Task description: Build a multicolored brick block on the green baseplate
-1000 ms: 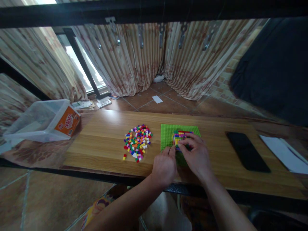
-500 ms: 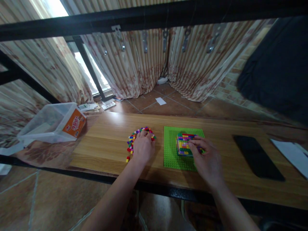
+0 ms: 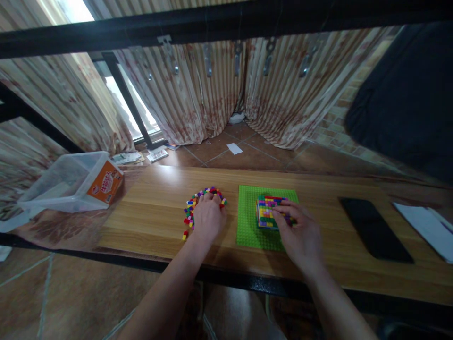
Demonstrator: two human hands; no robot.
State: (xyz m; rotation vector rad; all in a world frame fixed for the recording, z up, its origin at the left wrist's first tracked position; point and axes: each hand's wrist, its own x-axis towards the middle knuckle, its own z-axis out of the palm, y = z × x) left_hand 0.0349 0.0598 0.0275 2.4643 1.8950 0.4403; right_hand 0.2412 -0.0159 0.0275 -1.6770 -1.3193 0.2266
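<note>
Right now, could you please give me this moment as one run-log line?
left hand: at loose bricks; right hand: at brick block; brick block: on green baseplate

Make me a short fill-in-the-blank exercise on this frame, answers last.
1. The right hand is at the build, on a baseplate coloured ____.
2. The loose bricks under the left hand lie to the ____ of the baseplate.
3. The black slab lies to the baseplate's ____.
4. The clear bin's label is mostly ____.

Missing words: green; left; right; orange.
</note>
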